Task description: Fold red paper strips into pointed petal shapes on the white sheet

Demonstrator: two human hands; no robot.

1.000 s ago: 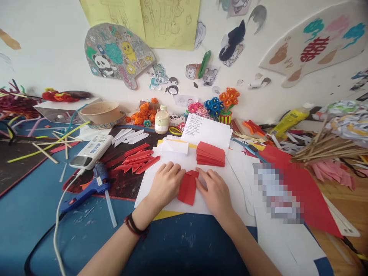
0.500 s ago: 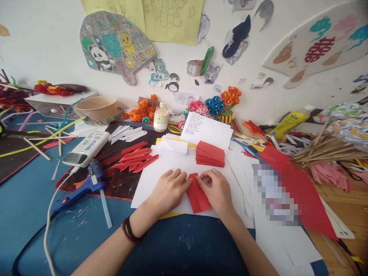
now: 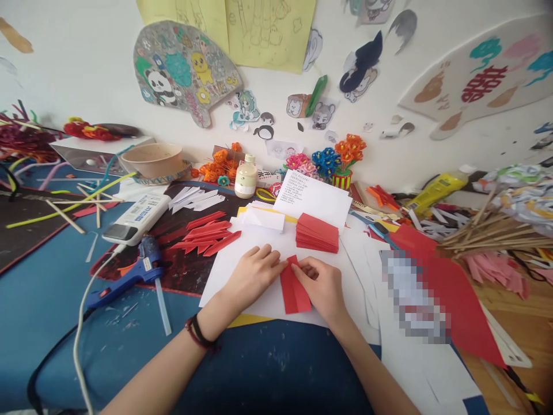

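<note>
Both hands are at a small red paper strip that lies on white sheets, with a crease along its length. My left hand is closed, its thumb and finger at the strip's upper left corner. On the other side my right hand pinches the upper right edge between thumb and curled fingers. Just beyond them sits a stack of red paper pieces, beside a pile of folded white paper. Folded pointed red strips lie in a heap to the left.
At the left are a blue glue gun with its cord and a white power bank. Folded white strips, a bottle and a bowl stand farther back. Large red paper covers the right side.
The red strip looks narrower now, its upper right side folded inward under my right fingers. Both hands stay close to the same spot; the view has shifted slightly.
</note>
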